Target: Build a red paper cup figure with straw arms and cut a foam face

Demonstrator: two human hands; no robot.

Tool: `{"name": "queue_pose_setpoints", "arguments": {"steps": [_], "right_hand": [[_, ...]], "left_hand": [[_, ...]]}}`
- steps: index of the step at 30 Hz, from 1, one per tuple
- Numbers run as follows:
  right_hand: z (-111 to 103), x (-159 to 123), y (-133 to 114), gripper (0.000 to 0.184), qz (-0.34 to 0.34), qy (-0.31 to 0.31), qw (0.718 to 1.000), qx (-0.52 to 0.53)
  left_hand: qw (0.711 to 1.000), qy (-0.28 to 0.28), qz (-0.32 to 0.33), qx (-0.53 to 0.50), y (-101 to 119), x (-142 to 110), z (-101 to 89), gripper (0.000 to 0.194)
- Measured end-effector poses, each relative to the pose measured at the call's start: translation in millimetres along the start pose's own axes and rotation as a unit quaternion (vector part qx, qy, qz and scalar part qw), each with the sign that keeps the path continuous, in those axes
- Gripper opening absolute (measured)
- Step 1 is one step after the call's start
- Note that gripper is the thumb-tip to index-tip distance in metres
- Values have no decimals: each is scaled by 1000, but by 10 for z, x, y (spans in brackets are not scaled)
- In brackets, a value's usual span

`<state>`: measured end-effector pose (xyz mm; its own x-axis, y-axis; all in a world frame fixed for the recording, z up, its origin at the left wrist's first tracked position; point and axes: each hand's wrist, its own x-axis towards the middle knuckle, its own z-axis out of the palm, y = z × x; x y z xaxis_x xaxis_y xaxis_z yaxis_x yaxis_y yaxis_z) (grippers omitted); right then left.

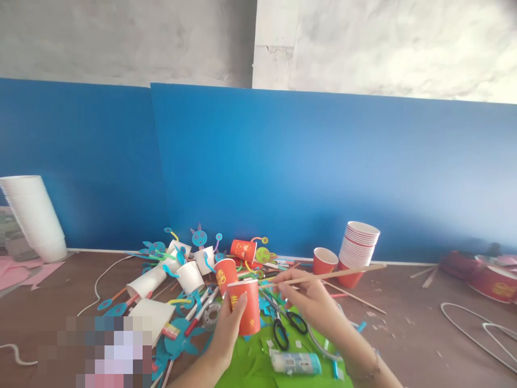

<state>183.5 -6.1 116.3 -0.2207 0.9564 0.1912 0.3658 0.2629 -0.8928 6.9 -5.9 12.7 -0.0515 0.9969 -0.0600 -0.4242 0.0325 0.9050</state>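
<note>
Centrally, above the near part of the bench [398, 345], a red paper cup [250, 310] is held upright, its rim facing up and its inside hidden. It is gripped at its left side by the left hand [230, 326], with the thumb laid across the front and the fingers curled behind. By the right hand [305, 295], kept apart from the left, a thin wooden stick [351, 272] is pinched between thumb and fingers; its left end is pointed at the cup's right side, though whether contact is made cannot be told.

Just behind the held cup, another red cup [224, 274] is partly covered by it. To the left, white cups [191, 277] with blue paper pieces attached are seen, some tipped over. Farther right, a single red cup [324, 264] is stood beside a stack of nested cups [358, 245], and at the far left tall white cups [36, 221] are stacked together. Below the hands, scissors [280, 335] and a labelled cylinder [296, 363] are laid over green paper [246, 366].
</note>
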Motion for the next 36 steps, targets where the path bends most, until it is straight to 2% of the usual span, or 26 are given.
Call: {"name": "queue_pose_setpoints", "arguments": {"steps": [5,9,14,16,19,22,25,28,30,32,36], "right_hand": [[273,-114,-93,19,-99,2,990,-96],[316,-109,-30,21,-170,14,973,-155],[373,-115,-22,26,-209,-39,957,-196],[367,-119,-34,23,-170,-60,967,-182],[286,-123,-41,25,-54,-113,989,-76],[141,-141,-78,18,19,-166,986,27],[-11,-181,-176,15,6,-237,971,40],[-101,-214,-261,23,-15,-322,939,120],[-103,-223,-277,30,-11,-351,920,176],[-56,-223,-264,31,14,-339,923,183],[120,-206,-210,14,101,-244,959,105]], "left_hand": [[999,-6,44,12,36,-7,5,74],[998,-20,58,33,62,-19,10,72],[987,-64,115,91,75,-45,22,64],[987,-65,120,81,72,-49,26,61],[990,-24,116,73,54,-32,12,65],[986,27,129,104,40,-11,-18,67],[980,40,151,127,55,-19,-34,63],[973,29,181,140,75,-54,-35,63],[967,21,207,150,74,-74,-39,63],[962,23,223,156,62,-82,-50,62],[958,31,232,168,47,-79,-68,66]]}}
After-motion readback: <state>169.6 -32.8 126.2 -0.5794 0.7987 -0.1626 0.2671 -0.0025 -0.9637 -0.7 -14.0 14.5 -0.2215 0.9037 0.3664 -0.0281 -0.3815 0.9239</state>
